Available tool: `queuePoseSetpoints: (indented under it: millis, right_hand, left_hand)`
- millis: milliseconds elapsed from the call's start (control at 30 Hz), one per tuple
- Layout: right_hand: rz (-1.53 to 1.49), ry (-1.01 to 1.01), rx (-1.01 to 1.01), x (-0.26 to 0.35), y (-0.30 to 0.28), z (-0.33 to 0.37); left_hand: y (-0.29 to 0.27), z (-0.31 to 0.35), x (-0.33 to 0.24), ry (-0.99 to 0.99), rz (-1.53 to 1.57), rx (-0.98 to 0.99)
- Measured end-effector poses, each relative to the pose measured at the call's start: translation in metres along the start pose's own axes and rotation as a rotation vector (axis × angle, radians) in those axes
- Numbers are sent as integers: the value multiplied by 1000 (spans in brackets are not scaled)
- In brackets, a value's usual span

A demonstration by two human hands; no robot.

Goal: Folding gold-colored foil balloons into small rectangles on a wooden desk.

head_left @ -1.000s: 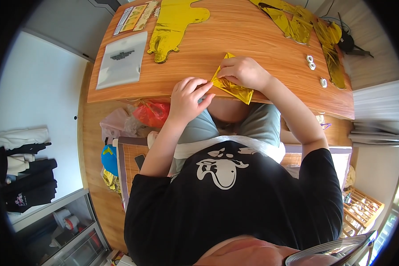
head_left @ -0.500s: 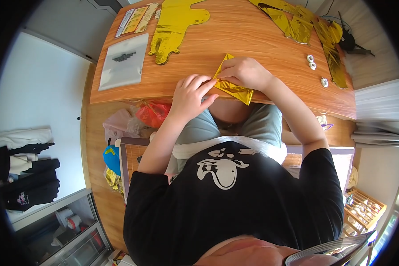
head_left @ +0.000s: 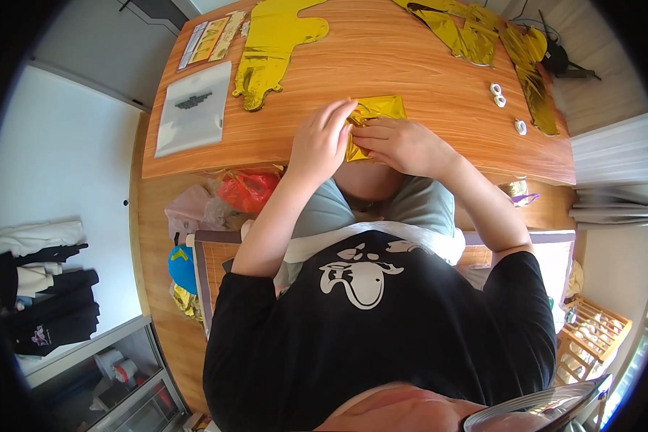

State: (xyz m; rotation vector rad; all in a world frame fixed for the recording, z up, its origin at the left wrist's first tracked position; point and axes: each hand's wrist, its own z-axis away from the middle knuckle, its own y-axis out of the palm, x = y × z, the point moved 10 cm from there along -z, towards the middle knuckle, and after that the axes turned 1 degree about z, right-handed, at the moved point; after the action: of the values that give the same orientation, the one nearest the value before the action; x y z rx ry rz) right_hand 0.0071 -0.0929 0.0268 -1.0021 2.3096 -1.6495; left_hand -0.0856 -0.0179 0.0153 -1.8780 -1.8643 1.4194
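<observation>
A folded gold foil balloon [head_left: 386, 107] lies near the table's front edge, between my hands. My left hand [head_left: 321, 140] stands on its side at the foil's left edge, fingers stretched out and close together. Its thumb is partly hidden near the other hand's fingertips. My right hand [head_left: 405, 146] rests over the foil's near right part, its fingers extended flat and pressing on it. Both hands cover the foil's middle, so the fold beneath them cannot be made out.
A flat gold foil balloon [head_left: 266, 61] lies at the back left, beside a clear plastic bag [head_left: 207, 129] with dark pieces and printed cards [head_left: 207, 42]. More gold foil [head_left: 475, 43] lies at the back right, near white rolls [head_left: 497, 93]. A red plastic bag [head_left: 248, 191] sits below the table edge.
The foil has turned from a slanted, pointed shape to a squarer one. My right hand went from pinching to lying flat; my left hand's spread fingers have drawn together and moved upward.
</observation>
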Motion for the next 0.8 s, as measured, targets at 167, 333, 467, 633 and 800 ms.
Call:
queuePoseSetpoints:
  millis: [167, 333, 467, 633, 800]
  right_hand:
    - [-36, 52, 35, -1, 4, 3]
    - [-133, 216, 16, -20, 7, 15]
    - [-122, 270, -98, -28, 1, 16]
    - [-159, 302, -281, -24, -17, 27]
    - [99, 687, -571, -31, -45, 83]
  left_hand:
    - [41, -7, 13, 129, -167, 293]
    - [53, -2, 20, 141, -183, 421]
    - [55, -3, 18, 136, -210, 450]
    - [56, -5, 14, 120, -252, 439]
    - [55, -3, 15, 129, -246, 434]
